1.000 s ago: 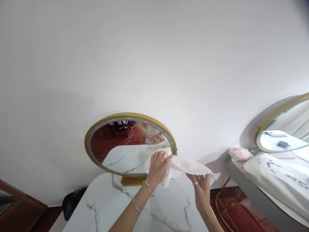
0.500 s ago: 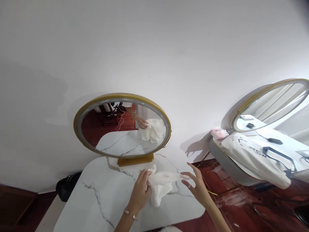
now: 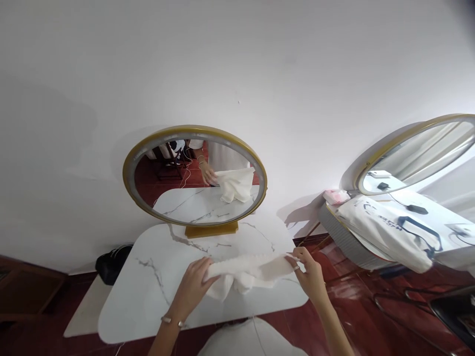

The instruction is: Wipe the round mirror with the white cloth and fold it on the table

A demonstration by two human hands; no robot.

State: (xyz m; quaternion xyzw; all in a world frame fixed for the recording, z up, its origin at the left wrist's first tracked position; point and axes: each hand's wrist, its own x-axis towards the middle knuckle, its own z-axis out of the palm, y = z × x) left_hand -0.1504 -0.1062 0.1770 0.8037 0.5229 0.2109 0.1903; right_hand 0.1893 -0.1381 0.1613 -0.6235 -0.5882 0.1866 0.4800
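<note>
A soft white cloth stretches between my two hands, low over the marbled white table. My left hand pinches its left end, and a bracelet shows on that wrist. At the other end my right hand, with a ring on one finger, grips the cloth's corner between thumb and fingers. The middle of the cloth hangs in loose folds toward the tabletop. Behind it stands an oval gold-framed mirror, reflecting a hand and the cloth.
A second table on the right carries a white printed cloth bag, a pink-and-white packet and another gold-framed mirror. A black bag sits left of my table. Chair legs show at lower right.
The bunched cloth is now drawn out wide. My left hand has moved left, and my right hand, open before, has closed on the other end. The view has shifted slightly.
</note>
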